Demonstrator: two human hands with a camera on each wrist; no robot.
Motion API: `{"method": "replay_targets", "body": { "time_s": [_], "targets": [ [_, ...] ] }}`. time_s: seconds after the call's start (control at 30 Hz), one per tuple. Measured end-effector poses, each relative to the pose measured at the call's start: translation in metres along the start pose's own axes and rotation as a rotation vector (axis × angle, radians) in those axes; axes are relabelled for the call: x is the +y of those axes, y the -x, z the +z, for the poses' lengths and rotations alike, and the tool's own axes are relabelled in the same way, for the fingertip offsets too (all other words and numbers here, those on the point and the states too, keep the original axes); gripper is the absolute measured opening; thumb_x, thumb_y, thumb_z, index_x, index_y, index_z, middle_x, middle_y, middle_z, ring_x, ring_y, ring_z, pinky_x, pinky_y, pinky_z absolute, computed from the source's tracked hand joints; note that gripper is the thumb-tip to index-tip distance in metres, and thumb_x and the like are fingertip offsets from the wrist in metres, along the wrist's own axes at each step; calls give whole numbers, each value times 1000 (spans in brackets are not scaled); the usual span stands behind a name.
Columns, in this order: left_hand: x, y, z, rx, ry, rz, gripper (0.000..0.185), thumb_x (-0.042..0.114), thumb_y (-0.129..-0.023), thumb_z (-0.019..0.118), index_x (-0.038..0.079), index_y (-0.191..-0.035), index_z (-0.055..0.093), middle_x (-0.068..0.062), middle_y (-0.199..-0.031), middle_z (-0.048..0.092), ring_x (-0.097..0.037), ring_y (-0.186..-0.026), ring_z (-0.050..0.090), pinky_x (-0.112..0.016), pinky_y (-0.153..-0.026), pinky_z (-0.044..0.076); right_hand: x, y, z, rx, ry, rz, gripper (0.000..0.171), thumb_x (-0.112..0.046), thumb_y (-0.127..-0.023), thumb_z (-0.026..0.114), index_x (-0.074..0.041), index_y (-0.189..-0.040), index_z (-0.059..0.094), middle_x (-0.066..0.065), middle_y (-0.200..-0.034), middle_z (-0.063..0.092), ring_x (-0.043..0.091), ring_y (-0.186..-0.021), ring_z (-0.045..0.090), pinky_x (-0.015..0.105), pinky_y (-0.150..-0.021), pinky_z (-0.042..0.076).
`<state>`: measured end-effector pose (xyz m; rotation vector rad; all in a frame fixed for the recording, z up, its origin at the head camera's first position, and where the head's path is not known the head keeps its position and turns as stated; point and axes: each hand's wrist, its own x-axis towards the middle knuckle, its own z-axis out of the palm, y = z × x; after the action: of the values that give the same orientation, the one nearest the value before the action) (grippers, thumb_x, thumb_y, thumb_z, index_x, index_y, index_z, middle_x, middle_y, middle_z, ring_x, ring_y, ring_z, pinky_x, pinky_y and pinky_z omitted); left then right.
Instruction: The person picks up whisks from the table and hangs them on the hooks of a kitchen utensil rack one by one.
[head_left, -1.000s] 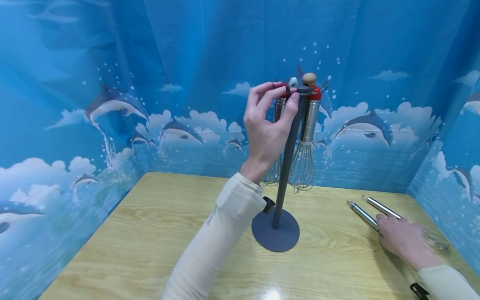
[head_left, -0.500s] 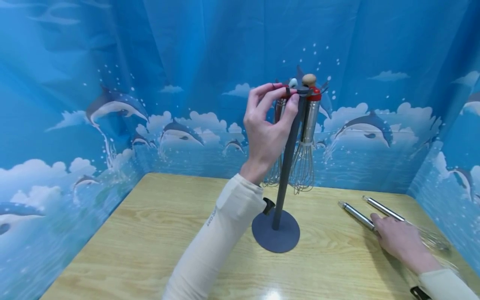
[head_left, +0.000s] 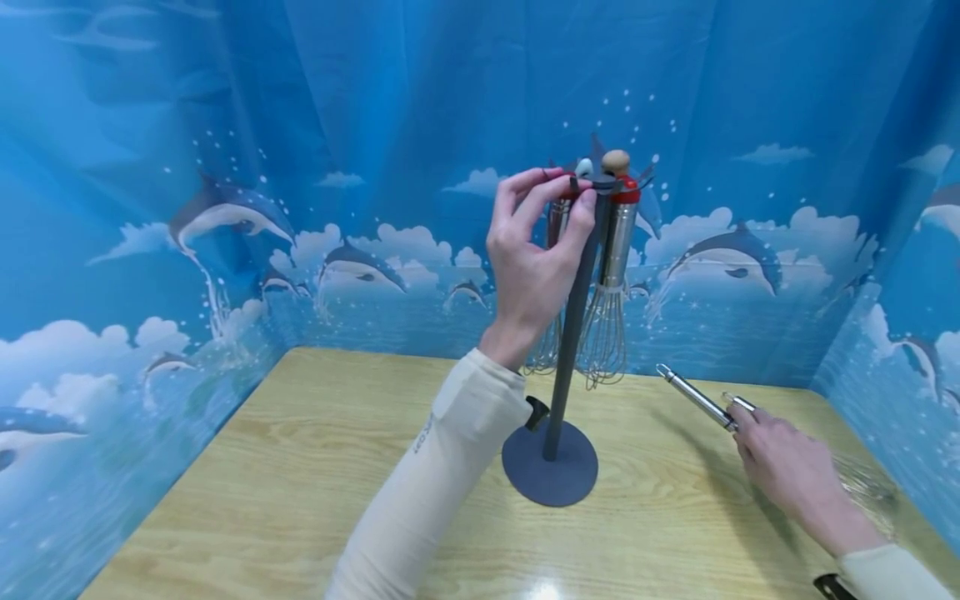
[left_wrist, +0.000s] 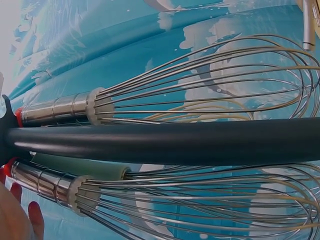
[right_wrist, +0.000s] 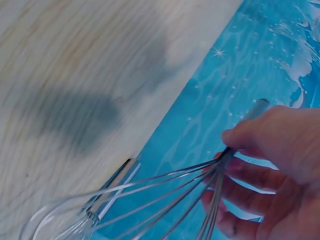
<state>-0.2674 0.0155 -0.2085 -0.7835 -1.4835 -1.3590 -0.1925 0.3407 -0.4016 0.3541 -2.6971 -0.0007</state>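
My left hand (head_left: pixel 534 258) pinches the top hook ring of a dark grey whisk stand (head_left: pixel 573 333) between thumb and fingers. Steel whisks with red collars hang from its hooks, one (head_left: pixel 619 242) right of the pole and another (left_wrist: pixel 45 182) by the left fingertips. A pale green handle (left_wrist: pixel 82 167) and a wooden knob (head_left: pixel 617 162) also show there. At the right, my right hand (head_left: pixel 791 471) grips a steel whisk (head_left: pixel 697 397) raised above the table, handle pointing up and away. In the right wrist view its wires (right_wrist: pixel 200 176) fan out below the thumb.
A second steel whisk (right_wrist: pixel 112 187) lies on the wooden table (head_left: pixel 300 467) behind the right hand, near the right edge. The stand's round base (head_left: pixel 550 479) rests mid-table. Blue dolphin-print curtains (head_left: pixel 420 100) enclose the back and sides.
The right hand has taken hold of the nearer whisk and lifted it off the table, with its handle end moving left and up. The left hand has stayed at the stand's top.
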Motion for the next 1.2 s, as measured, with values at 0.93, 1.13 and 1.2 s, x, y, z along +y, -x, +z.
{"method": "replay_targets", "body": {
  "time_s": [0.93,1.13,1.2],
  "targets": [
    [1,-4,-3,-11,-12,39,22,14,-93,73,-3,-108,76,-19,-122,57,-24,-116,55,-19,-94,51,-44,-26,-34,460,-479,159,36,0,-90,65,6,-126,63,21,-86,72,-33,-76,41,-3,-59,41],
    [5,-4,-3,-10,-12,37,23,13,-93,74,-3,-109,75,-20,-121,56,-25,-113,55,-22,-83,56,-57,-30,-44,550,-535,126,38,2,-90,64,5,-127,63,22,-86,72,-32,-80,46,-4,-65,43],
    [5,-4,-3,-7,-17,40,24,13,-93,74,-4,-109,75,-20,-120,55,-24,-113,54,-19,-80,56,-62,-31,-49,573,-549,111,38,3,-89,64,4,-127,64,21,-85,72,-31,-79,48,-4,-66,44]
  ]
}}
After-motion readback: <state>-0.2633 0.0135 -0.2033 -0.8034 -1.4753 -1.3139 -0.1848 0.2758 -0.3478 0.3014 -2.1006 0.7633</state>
